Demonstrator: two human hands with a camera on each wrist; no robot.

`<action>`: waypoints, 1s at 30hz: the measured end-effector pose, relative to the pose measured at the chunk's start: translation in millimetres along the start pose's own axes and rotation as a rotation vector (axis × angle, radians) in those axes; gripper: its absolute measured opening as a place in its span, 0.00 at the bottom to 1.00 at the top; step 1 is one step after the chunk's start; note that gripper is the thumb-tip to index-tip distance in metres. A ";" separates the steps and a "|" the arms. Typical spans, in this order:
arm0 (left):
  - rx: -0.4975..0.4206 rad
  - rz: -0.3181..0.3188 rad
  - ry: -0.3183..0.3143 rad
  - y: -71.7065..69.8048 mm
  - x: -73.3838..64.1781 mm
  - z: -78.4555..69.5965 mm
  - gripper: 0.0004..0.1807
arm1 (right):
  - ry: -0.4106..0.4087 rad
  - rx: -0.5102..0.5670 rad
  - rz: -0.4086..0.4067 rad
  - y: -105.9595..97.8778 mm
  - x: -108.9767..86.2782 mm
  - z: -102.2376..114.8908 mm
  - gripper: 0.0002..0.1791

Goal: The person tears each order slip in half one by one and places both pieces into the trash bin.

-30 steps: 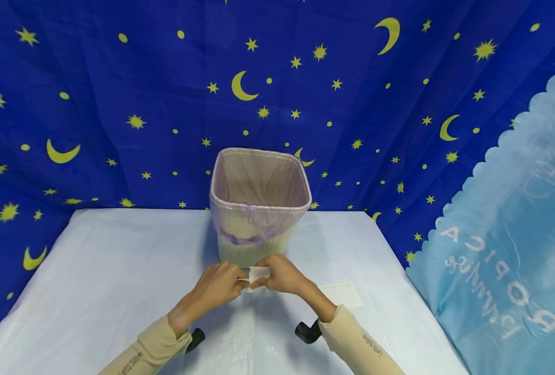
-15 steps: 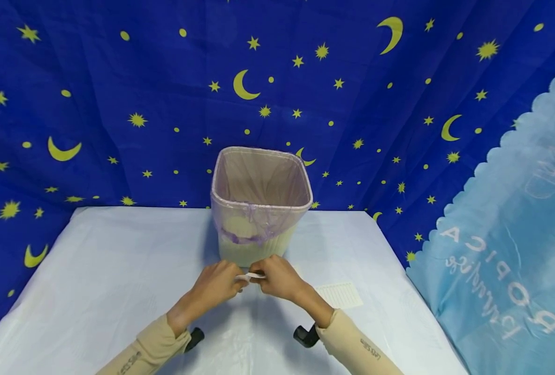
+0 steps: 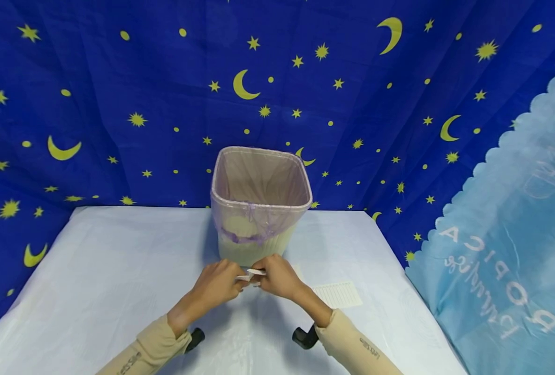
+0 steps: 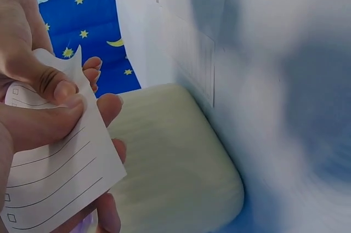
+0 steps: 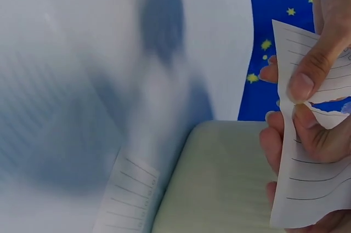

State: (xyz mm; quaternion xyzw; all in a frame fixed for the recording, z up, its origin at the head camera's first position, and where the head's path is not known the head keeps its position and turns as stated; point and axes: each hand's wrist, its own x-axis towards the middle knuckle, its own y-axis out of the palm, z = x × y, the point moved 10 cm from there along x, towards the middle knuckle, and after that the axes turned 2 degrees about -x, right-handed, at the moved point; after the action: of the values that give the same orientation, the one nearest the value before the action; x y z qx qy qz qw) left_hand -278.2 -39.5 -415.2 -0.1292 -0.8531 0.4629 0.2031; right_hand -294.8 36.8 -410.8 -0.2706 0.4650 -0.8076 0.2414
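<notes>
A white lined paper sheet (image 5: pixel 285 200) with small checkboxes is stretched between both hands in front of a bin. My left hand (image 3: pixel 218 284) pinches one part of it between thumb and fingers. Close beside it, my right hand (image 3: pixel 279 276) pinches the other part, the thumbs nearly meeting. In the right wrist view a ragged tear runs from the sheet's edge to between the thumbs; the strip beyond them is still joined. From the head view only thin white edges of the paper show, the rest hidden by the hands.
Behind the hands stands a pale waste bin (image 3: pixel 237 254) with a translucent purple liner over its rim. Another lined sheet (image 3: pixel 339 295) lies flat on the white-covered table (image 3: pixel 132 276), right of the bin. Black pieces (image 3: pixel 305 337) sit by the sleeves. A starry blue curtain (image 3: pixel 164 94) hangs behind.
A second ago a flat white face of the paper showed between the hands; now it appears edge-on. The right hand has turned slightly. The bin and the sheet on the table stay put.
</notes>
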 end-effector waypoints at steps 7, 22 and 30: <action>0.023 -0.021 0.025 -3.2 0.9 -5.2 0.09 | 0.106 0.274 0.002 1.3 -2.0 -11.6 0.10; 0.026 -0.029 0.019 -11.3 -1.8 1.1 0.04 | 0.206 0.507 -0.014 16.2 -0.8 -28.2 0.06; 0.047 -0.051 0.057 -14.3 -6.7 2.7 0.10 | 0.212 0.483 -0.028 17.7 -0.8 -26.6 0.08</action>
State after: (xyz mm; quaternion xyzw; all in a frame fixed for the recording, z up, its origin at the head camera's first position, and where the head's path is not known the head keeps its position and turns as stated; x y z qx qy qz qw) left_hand -274.0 -51.9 -406.0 -0.1157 -0.8390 0.4734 0.2419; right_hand -309.4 45.8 -437.8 -0.1256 0.2777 -0.9223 0.2378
